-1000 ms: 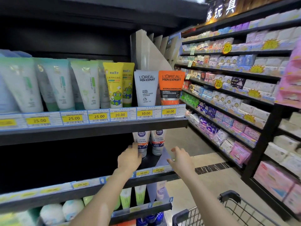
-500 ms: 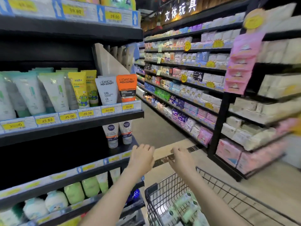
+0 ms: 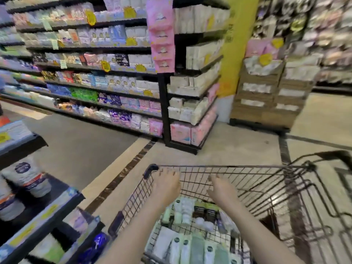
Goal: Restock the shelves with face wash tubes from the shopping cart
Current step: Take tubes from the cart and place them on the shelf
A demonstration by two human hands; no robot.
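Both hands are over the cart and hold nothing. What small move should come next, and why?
Probably lower the right hand onto one of the tubes in the shopping cart and grasp it: both it and the left hand look empty above the pile.

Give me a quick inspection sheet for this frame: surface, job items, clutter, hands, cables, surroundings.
Surface: shelf unit at left, black edges with price strips; image blurred.
Job's things: tubes lying mixed in the shopping cart; white tubes stand cap-down on the shelf.
Clutter: darker packs among the cart's tubes, kind unclear.
Grippers: left hand and right hand both empty, fingers spread, over the cart basket, holding nothing.
Cables: nothing seen.
Surroundings: tiled aisle floor, stocked shelving across the aisle, yellow pillar, stacked cartons.
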